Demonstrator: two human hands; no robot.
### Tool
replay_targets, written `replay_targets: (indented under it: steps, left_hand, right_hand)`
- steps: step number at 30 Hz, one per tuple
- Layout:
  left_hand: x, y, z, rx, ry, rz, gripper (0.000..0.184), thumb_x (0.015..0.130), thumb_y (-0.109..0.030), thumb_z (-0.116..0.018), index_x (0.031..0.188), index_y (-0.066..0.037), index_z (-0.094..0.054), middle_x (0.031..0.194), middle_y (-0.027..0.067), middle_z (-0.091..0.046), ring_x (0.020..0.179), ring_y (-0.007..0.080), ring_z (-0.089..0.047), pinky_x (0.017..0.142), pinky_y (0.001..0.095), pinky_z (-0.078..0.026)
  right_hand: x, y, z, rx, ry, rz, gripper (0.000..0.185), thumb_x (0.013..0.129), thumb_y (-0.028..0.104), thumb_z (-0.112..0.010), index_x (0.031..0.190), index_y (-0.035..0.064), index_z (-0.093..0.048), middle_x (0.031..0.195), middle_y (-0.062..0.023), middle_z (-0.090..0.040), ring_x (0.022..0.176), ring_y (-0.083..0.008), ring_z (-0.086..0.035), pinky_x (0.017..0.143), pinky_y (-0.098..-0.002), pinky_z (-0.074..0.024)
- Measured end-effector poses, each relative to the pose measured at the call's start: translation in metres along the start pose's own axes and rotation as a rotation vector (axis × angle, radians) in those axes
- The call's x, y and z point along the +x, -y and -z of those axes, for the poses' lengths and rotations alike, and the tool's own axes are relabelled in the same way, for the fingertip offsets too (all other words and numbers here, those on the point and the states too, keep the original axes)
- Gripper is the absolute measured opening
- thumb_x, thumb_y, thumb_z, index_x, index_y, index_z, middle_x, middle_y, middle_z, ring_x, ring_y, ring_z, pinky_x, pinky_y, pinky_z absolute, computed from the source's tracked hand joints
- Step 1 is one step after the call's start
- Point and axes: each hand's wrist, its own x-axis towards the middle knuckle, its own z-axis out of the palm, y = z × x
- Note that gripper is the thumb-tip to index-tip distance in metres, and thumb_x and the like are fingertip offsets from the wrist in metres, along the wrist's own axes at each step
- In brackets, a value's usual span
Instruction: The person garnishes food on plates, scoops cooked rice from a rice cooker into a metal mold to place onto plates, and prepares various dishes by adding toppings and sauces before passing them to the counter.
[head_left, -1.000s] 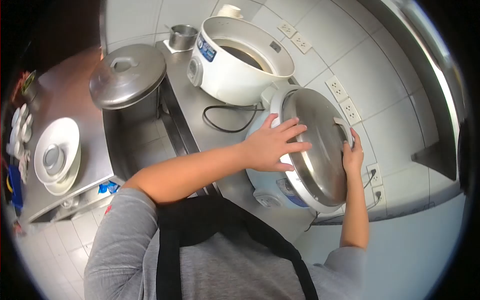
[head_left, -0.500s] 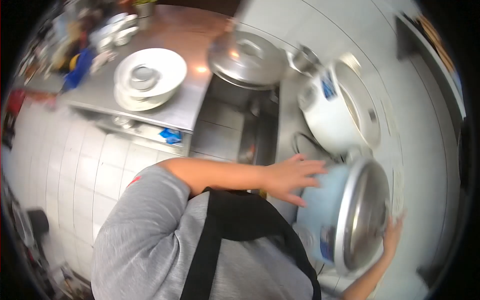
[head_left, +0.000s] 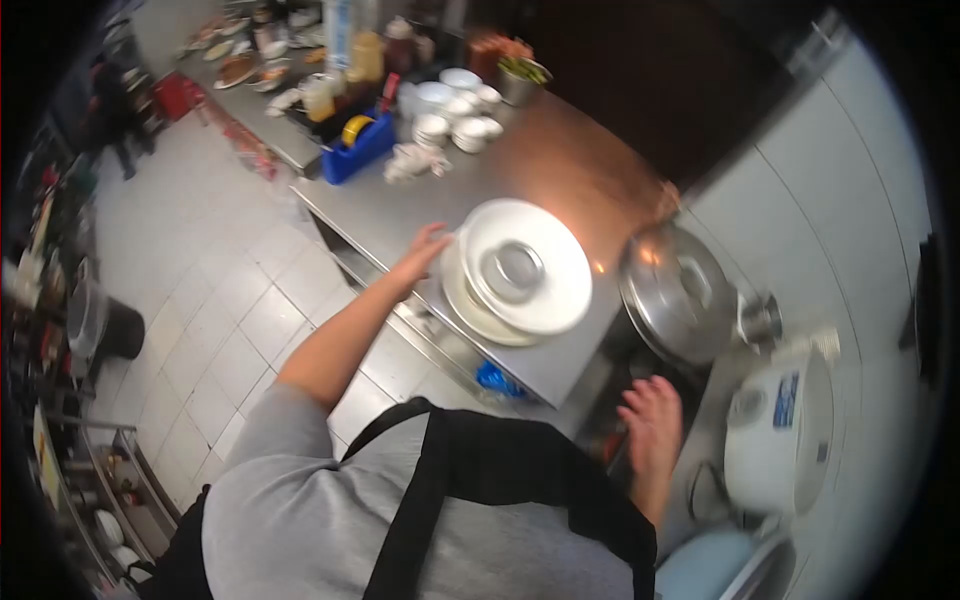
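My left hand is at the left edge of a wide white bowl, fingers apart; whether it touches the rim I cannot tell. The bowl is on top of another pale bowl or plate, near the steel table's corner. Inside it is a small round metal dish. My right hand is raised with fingers loosely spread and nothing in it, over the dark gap by the counter. A large domed metal lid lies beyond it.
A white rice cooker and a light-blue pot stand along the right wall. On the steel table are white cups and a blue caddy. A black bin stands on the floor at left, and a person is far off.
My view has swung left toward the steel table. Both hands have come away from the light-blue pot; my left hand is now by the white bowl, my right hand raised.
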Motion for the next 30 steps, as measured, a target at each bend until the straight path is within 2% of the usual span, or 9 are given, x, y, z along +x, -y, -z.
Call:
replay_targets:
  steps: [3,4,5,7,10,13,16,23,30]
  left_hand:
    - [0.065,-0.01,-0.002,0.016,0.195,0.151,0.088,0.073,-0.071,-0.046,0.14,-0.022,-0.018,0.145,0.0109,-0.017,0.129,0.0381,-0.023,0.093,0.0648,-0.027]
    - [0.08,-0.004,-0.003,-0.092,0.264,0.196,0.087,0.073,-0.071,-0.046,0.14,-0.022,-0.02,0.143,0.0114,-0.023,0.128,0.0378,-0.027,0.092,0.0658,-0.028]
    - [0.092,0.002,-0.005,-0.095,0.261,0.268,0.083,0.075,-0.068,-0.048,0.138,-0.021,-0.025,0.14,0.0121,-0.031,0.126,0.0334,-0.031,0.096,0.059,-0.031]
    - [0.096,0.01,-0.013,-0.321,0.375,0.174,0.075,0.079,-0.059,-0.051,0.136,-0.017,-0.029,0.135,0.012,-0.037,0.12,0.0255,-0.041,0.098,0.0438,-0.036]
    - [0.086,0.015,-0.017,-0.368,0.229,0.14,0.052,0.081,-0.046,-0.052,0.121,-0.014,-0.046,0.117,0.0112,-0.05,0.11,0.0254,-0.05,0.093,0.0434,-0.041]
    - [0.088,0.038,-0.002,-0.447,0.156,0.241,0.057,0.081,-0.045,-0.052,0.125,-0.008,-0.044,0.122,0.0132,-0.05,0.11,0.026,-0.05,0.094,0.0421,-0.04]
    - [0.047,0.015,0.036,-0.663,0.127,0.251,0.057,0.083,-0.042,-0.052,0.125,-0.004,-0.044,0.12,0.0144,-0.052,0.108,0.0259,-0.052,0.096,0.0395,-0.039]
    - [-0.054,0.021,0.198,-0.729,-0.38,0.189,0.058,0.085,-0.043,-0.049,0.123,0.0,-0.043,0.121,0.0169,-0.051,0.111,0.0278,-0.05,0.097,0.039,-0.038]
    - [-0.157,0.019,0.4,-0.739,-0.672,0.017,0.057,0.084,-0.043,-0.051,0.122,-0.002,-0.043,0.116,0.0151,-0.052,0.107,0.0258,-0.052,0.093,0.0389,-0.041]
  right_hand:
    - [0.101,-0.101,-0.029,0.082,-0.045,-0.4,0.066,0.085,0.056,-0.043,0.14,0.0262,-0.02,0.141,-0.0192,-0.021,0.124,-0.0391,-0.028,0.094,-0.0508,-0.0333]
    - [0.123,-0.118,-0.045,0.169,-0.085,-0.439,0.069,0.084,0.058,-0.044,0.14,0.0288,-0.018,0.143,-0.0165,-0.017,0.128,-0.039,-0.023,0.095,-0.054,-0.0306]
    - [0.137,-0.117,-0.07,0.173,-0.102,-0.446,0.065,0.086,0.053,-0.043,0.14,0.0215,-0.022,0.143,-0.0135,-0.022,0.129,-0.0341,-0.026,0.098,-0.0505,-0.0302]
    - [0.173,-0.149,-0.077,0.347,0.127,-0.252,0.061,0.089,0.047,-0.041,0.137,0.0109,-0.028,0.139,-0.0115,-0.033,0.126,-0.0288,-0.033,0.101,-0.0448,-0.0301]
    - [0.185,-0.149,-0.088,0.412,0.118,-0.355,0.052,0.091,0.039,-0.042,0.129,0.0034,-0.038,0.127,-0.0119,-0.048,0.118,-0.0284,-0.045,0.1,-0.0417,-0.0348]
    - [0.188,-0.143,-0.108,0.399,0.143,-0.471,0.051,0.092,0.034,-0.04,0.13,0.0013,-0.035,0.129,-0.0141,-0.044,0.117,-0.0294,-0.045,0.098,-0.0438,-0.0362]
    - [0.193,-0.143,-0.136,0.356,0.17,-0.515,0.047,0.093,0.029,-0.04,0.129,0.0,-0.036,0.126,-0.0162,-0.046,0.114,-0.0287,-0.048,0.096,-0.0426,-0.0379]
    - [0.196,-0.189,-0.321,0.157,0.444,-0.683,0.047,0.093,0.029,-0.039,0.126,-0.0034,-0.037,0.123,-0.0189,-0.048,0.112,-0.0316,-0.048,0.096,-0.0426,-0.0372]
    - [0.169,-0.275,-0.567,0.23,0.787,-0.759,0.045,0.092,0.022,-0.042,0.129,-0.0023,-0.033,0.124,-0.017,-0.048,0.113,-0.0279,-0.049,0.096,-0.0388,-0.0379]
